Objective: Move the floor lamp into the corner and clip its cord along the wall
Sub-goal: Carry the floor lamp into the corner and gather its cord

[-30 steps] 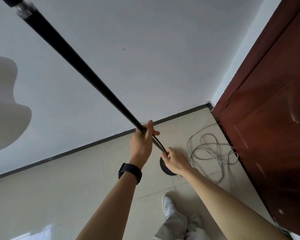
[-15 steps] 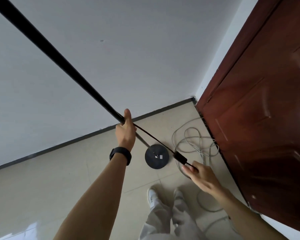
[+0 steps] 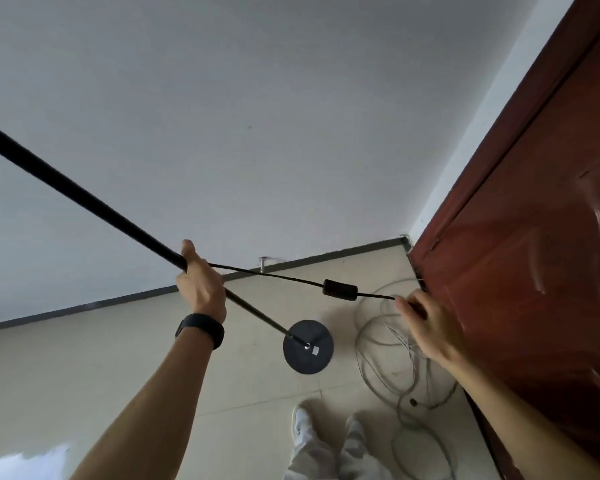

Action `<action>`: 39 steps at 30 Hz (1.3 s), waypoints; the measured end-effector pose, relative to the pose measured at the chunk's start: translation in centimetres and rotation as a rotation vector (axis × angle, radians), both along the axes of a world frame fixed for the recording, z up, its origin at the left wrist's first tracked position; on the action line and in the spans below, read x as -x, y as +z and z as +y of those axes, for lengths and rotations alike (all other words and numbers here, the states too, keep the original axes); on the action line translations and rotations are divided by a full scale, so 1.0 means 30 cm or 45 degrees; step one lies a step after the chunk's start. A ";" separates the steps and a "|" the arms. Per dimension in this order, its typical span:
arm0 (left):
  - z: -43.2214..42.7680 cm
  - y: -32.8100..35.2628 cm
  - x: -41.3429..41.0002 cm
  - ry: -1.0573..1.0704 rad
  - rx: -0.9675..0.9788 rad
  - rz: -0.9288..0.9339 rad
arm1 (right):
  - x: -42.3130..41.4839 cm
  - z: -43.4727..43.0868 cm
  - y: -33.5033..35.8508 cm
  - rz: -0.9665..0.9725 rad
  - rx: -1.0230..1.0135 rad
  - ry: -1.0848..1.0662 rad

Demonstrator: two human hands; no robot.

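The floor lamp's black pole (image 3: 84, 199) slants from the upper left down to its round black base (image 3: 308, 346) on the tiled floor. My left hand (image 3: 200, 285), with a black watch on the wrist, grips the pole partway up. The lamp's thin black cord (image 3: 274, 276) runs from that hand to the right, with an inline switch box (image 3: 340, 289) on it. My right hand (image 3: 428, 323) pinches the cord just past the switch, close to the door. The lamp's shade is out of view.
A dark red door (image 3: 534, 254) fills the right side, meeting the white wall (image 3: 257, 116) at the corner (image 3: 406, 239). A loose grey cable (image 3: 392, 358) lies coiled on the floor by the door. A small white clip (image 3: 264, 262) sits at the baseboard. My feet (image 3: 326, 431) stand below the base.
My right hand left the pole near the base, took the cord and drew it out to the right and up, pulling it taut. My left hand stays on the pole.
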State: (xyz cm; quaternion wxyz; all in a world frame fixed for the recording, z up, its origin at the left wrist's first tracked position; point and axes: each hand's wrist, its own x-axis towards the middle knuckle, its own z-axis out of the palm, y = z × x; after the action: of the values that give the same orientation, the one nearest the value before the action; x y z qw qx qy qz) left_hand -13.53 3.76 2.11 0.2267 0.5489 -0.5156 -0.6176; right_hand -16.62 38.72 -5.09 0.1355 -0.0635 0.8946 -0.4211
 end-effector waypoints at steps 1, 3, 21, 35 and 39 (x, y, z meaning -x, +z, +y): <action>-0.041 0.051 -0.032 0.044 0.014 0.031 | 0.008 -0.054 0.041 0.025 0.043 0.028; -0.123 0.156 -0.108 0.136 0.049 0.081 | 0.013 -0.172 0.131 0.072 0.154 0.107; -1.016 0.595 -1.094 0.763 0.413 0.326 | -0.381 -1.576 0.640 0.259 0.312 0.970; -1.850 0.680 -1.737 1.045 0.572 0.380 | -0.886 -2.621 0.691 0.322 0.450 1.319; -2.143 0.650 -1.872 1.130 0.602 0.271 | -0.986 -2.962 0.658 0.277 0.468 1.413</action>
State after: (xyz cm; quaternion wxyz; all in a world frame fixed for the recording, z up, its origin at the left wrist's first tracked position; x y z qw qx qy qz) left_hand 42.64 -60.53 21.63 0.6362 0.5827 -0.3328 -0.3808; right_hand 12.97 -50.15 14.65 0.2295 -0.5869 0.6489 -0.4264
